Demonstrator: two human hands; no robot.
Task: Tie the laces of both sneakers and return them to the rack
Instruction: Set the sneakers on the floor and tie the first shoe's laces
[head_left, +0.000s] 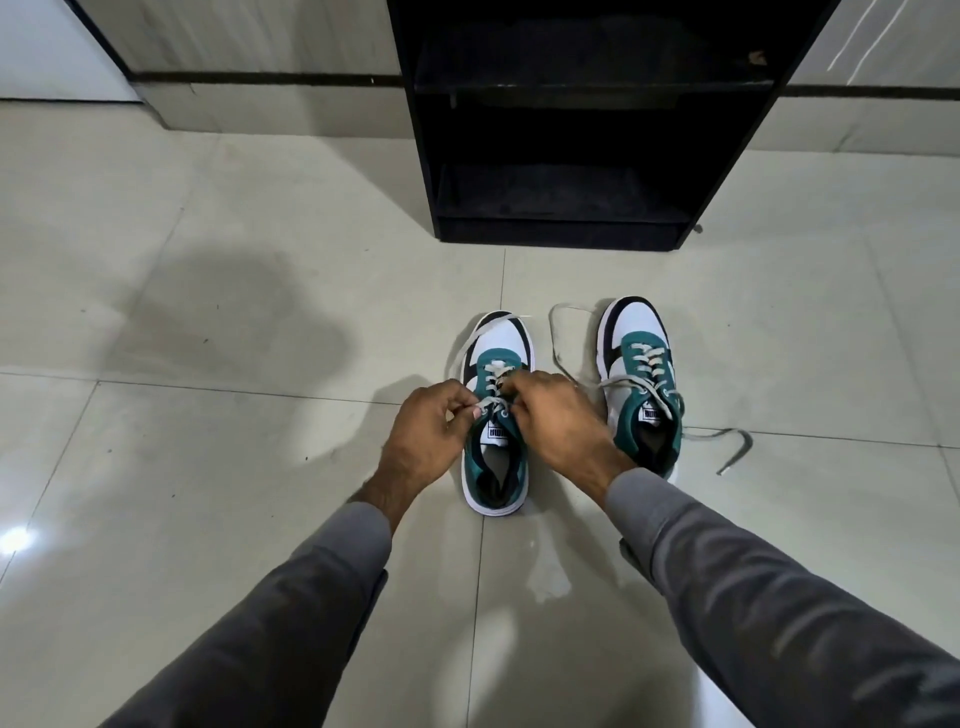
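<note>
Both hands, the left hand (423, 431) and right hand (558, 415), are pinching the left sneaker's (496, 415) grey laces (488, 402); the right sneaker (641, 379) is sitting untied beside it.

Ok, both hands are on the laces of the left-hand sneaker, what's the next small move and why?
Probably draw the two lace ends apart to snug the first crossing. The left hand and right hand each pinch lace over the near sneaker, and no bow shows yet. The other sneaker has loose laces trailing on the floor, and the rack holds no shoes, so those steps can wait.
</note>
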